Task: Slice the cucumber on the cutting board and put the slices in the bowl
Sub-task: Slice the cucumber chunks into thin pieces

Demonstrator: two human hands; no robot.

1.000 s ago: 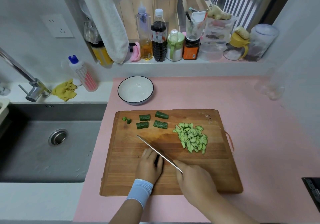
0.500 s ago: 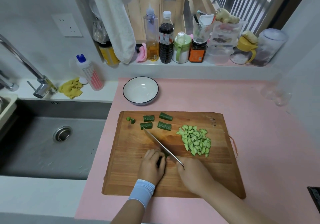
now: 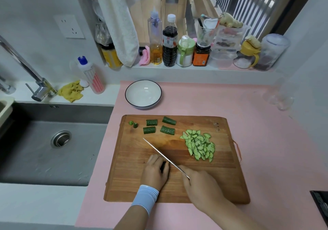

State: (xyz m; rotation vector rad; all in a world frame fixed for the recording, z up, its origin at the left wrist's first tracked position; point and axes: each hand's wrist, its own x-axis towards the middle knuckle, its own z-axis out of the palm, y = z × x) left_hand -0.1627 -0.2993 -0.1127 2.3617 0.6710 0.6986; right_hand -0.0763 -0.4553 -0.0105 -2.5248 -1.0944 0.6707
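Left hand, pale blue wristband on it, is sitting on the near-middle of the board. Its fingers are curling down over a cucumber piece and pinning it; only a dark sliver is showing between them.

Right hand is sitting just right of it, over the board's near half, wrapping tight round the knife; handle is hidden inside the grip. Blade is angling away toward the board's far-left, running right alongside the left fingers. Whether the edge is touching the board: can't tell.

Slices are lying in a loose pile on the board's right-centre. Four chunks are sitting in two rows by the board's far edge, left of middle. Two end nubs are lying at its far-left corner. Small stamp is showing near the board's far-right corner, marks not readable.

Bowl, white with a dark rim, is standing just beyond the board's far edge, on the pink mat the board is lying on. Sink is sitting left of the board.

Beyond the board, on the sill: dark bottle with a white/red label and an orange-label jar. Text on both is too small to read.
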